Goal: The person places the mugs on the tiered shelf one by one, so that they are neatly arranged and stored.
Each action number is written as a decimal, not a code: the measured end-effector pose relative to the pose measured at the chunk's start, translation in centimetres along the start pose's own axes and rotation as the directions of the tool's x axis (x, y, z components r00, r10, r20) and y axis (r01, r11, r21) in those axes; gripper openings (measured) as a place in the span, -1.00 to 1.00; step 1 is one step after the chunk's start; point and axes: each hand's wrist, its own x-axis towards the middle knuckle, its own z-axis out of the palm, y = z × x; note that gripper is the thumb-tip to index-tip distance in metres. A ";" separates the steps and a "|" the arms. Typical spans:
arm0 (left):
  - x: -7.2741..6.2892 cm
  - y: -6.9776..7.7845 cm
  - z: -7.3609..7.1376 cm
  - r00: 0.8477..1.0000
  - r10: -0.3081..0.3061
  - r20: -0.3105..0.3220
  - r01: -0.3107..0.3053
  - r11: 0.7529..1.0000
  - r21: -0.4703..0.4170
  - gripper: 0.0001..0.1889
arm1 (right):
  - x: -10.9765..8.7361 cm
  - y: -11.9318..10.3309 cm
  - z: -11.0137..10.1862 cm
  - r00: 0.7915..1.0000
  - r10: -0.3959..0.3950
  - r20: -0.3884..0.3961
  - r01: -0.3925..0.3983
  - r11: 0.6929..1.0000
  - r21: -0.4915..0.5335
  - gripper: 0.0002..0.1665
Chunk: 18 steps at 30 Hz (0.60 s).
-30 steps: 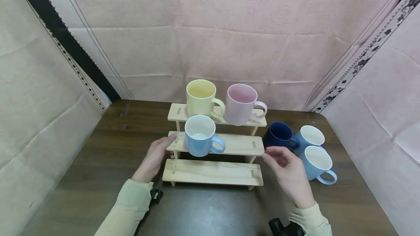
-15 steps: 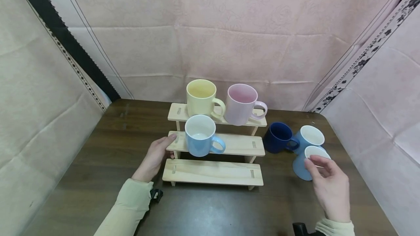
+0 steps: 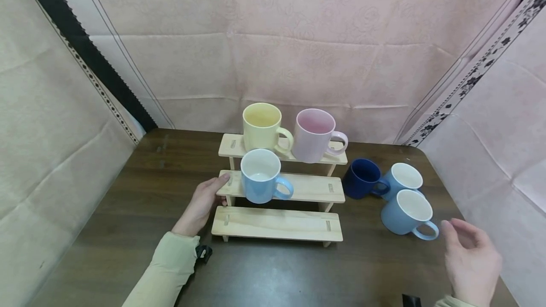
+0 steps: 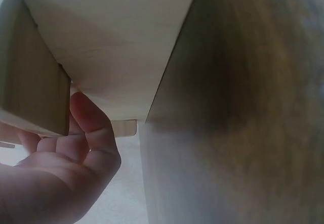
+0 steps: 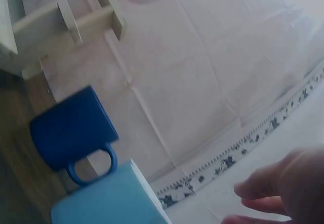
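My left hand [image 3: 200, 205] grips the left end of the middle tier of a three-tier wooden shelf [image 3: 307, 187]. Its thumb lies on top, and the left wrist view shows the fingers [image 4: 93, 115] curled under the board. To the right, my right hand [image 3: 471, 259] is just off the handle of the front light blue mug [image 3: 396, 217], holding nothing, fingers loosely bent. Another light blue mug [image 3: 403, 176] stands right behind, and a dark blue mug [image 3: 360, 179] is at their left. A blue mug [image 3: 258, 186] stands on the middle tier.
On the top tier are a yellow mug [image 3: 258, 131] and a lilac mug [image 3: 309, 141]. The shelf stands on a dark wooden table [image 3: 141, 231]. Pale cloth [image 3: 298, 51] hangs behind the table and along both sides.
My right hand has moved rightward from the shelf's right end, passing in front of the light blue mugs, to beside the front mug's handle. The left hand and the mugs stay put.
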 end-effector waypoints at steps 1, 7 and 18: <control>0.0 0.0 0.0 1.000 -0.001 -0.001 0.001 1.000 0.001 -0.49 | 0.1 0.2 -0.2 1.000 0.019 -0.007 -0.019 1.000 -0.002 -0.57; 0.1 -0.2 0.0 1.000 0.000 -0.007 0.001 1.000 0.005 -0.47 | 0.5 1.2 -0.9 0.997 0.073 -0.022 -0.073 0.997 -0.001 -0.61; 0.3 -0.2 0.0 1.000 -0.007 -0.011 0.007 1.000 0.005 -0.46 | 1.6 2.2 -0.7 0.995 0.079 0.066 -0.069 0.986 -0.150 -0.25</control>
